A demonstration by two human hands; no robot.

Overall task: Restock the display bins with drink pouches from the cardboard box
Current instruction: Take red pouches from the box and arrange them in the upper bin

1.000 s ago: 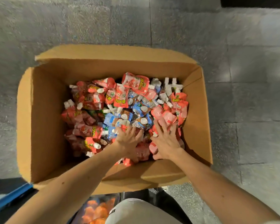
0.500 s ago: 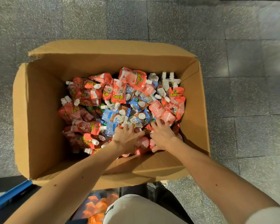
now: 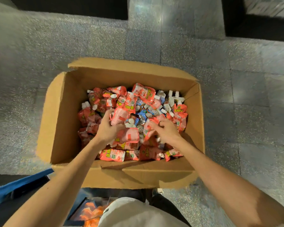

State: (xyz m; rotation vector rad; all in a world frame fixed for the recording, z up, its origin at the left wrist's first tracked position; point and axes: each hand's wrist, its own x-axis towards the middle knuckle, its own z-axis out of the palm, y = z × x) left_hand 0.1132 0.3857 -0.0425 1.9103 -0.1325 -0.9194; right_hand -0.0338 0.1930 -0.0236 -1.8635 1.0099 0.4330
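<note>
– Box first: where does it stand?
– The open brown cardboard box sits on the grey speckled tile floor, flaps spread, straight ahead of the person's knees.
– And the stock?
– Red-and-pink foil drink pouches with white screw caps lie heaped loose inside, banked toward the right wall. A few blue pouches sit among them near the middle.
– What is the left hand doing?
– The left hand is down in the heap. Its fingers are curled round a pale pink pouch, which tilts up above the pile.
– The right?
– The right hand is just beside it, fingers bent and clamped on a crumpled red pouch. Blur hides whether it has more than that one.
– Anything closer in?
– A blue edge runs along the lower left. A dark-framed container holding orange packets lies beside the person's light trouser leg, on the near side of the box.
</note>
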